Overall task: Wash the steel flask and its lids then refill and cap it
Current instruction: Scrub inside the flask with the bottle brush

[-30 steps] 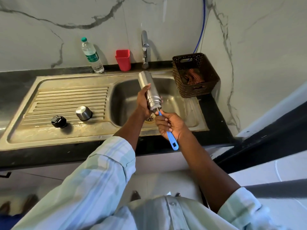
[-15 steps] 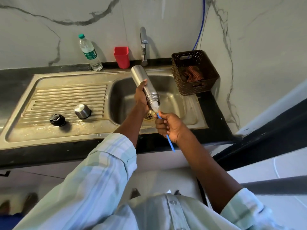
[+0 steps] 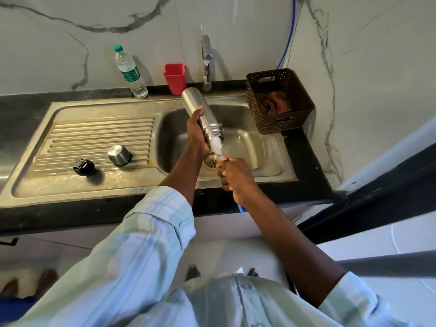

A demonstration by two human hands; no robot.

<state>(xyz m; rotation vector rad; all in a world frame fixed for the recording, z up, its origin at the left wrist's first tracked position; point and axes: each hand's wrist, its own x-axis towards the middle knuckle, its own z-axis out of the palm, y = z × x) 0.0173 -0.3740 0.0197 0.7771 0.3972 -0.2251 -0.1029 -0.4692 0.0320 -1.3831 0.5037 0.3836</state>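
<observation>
We hold the steel flask [image 3: 197, 112] tilted over the sink basin [image 3: 238, 138], its open mouth pointing down toward us and its base up near the tap [image 3: 206, 62]. Our left hand [image 3: 197, 135] has its fingers wrapped around the flask's lower body, just above the threaded neck. Our right hand [image 3: 233, 173] has its fingers closed around the blue handle of a bottle brush [image 3: 218, 147], whose white bristles show at the flask's mouth, above the drain. On the ribbed drainboard [image 3: 94, 138] to the left sit the steel cap [image 3: 119, 155] and, beside it, the black inner lid [image 3: 83, 166], close together but apart. At the back of the worktop [image 3: 21, 114] stand a plastic water bottle [image 3: 129, 72] and a red cup [image 3: 175, 77]; a brown basket [image 3: 280, 100] holding a cloth sits right of the basin.
</observation>
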